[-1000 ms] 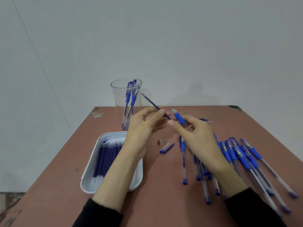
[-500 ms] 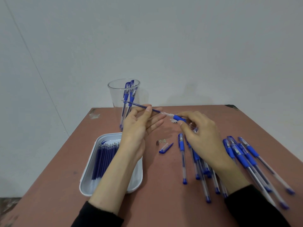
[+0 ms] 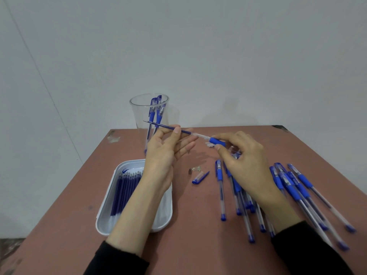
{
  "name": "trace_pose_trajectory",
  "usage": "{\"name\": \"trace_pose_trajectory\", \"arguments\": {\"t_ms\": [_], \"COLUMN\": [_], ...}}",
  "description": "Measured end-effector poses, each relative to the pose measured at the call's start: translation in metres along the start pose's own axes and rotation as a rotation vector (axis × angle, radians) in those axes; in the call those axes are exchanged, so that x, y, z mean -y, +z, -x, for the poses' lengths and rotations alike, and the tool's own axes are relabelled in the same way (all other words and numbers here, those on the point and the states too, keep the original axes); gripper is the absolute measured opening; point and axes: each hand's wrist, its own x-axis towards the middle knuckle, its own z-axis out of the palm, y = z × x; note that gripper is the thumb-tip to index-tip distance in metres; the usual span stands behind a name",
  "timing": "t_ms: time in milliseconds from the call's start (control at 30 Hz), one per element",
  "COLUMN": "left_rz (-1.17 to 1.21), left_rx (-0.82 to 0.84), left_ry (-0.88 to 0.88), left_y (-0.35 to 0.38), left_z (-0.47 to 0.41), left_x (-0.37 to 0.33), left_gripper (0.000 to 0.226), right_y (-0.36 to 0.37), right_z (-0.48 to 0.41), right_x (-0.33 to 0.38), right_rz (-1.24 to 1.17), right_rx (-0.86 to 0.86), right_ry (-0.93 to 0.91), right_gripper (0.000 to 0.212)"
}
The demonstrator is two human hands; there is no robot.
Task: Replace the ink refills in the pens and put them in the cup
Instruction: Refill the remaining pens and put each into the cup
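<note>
Before the cup [image 3: 139, 116], refill [image 3: 164, 127] in left hand [image 3: 162, 153], barrel [image 3: 216, 140] (blue-gripped) in right hand [image 3: 246, 161]

Setting: plain indoor workstation, exact kind unclear; bare pale wall [image 3: 198, 56], worn reddish-brown desk [image 3: 198, 245] carrying pens [image 3: 293, 191], refill tray [image 3: 99, 220], clear cup [image 3: 139, 116].

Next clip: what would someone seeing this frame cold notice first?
The two hands meeting at mid-table: the left hand pinches a thin refill whose end runs into the blue-gripped pen held by the right hand. Right of them sprawls a heap of loose pens; at left a white tray holds spare refills, and behind it a clear cup holds two pens.
</note>
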Motion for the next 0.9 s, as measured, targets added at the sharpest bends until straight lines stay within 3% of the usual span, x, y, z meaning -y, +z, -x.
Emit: {"name": "trace_pose_trajectory", "arguments": {"t_ms": [333,567,733,900], "left_rz": [-0.083,-0.29,-0.377,-0.573], "left_rx": [0.029,0.124,0.187,0.135], "left_ry": [0.015,-0.026,-0.021,0.086], "left_y": [0.002,0.004,0.006,0.001], "left_z": [0.002,0.007,0.008,0.004], "left_x": [0.003,0.01,0.009,0.008], "left_gripper": [0.007,0.01,0.013,0.019], "right_y": [0.001,0.001,0.0,-0.009], "right_z": [0.0,0.002,0.001,-0.003], "right_x": [-0.001,0.007,0.013,0.015], "right_rz": [-0.002,-0.039,-0.242,-0.57], "right_rx": [-0.012,0.031,0.08,0.077], "right_ry": [0.012,0.028,0.156,0.339], "right_gripper": [0.023,0.021,0.018,0.015]}}
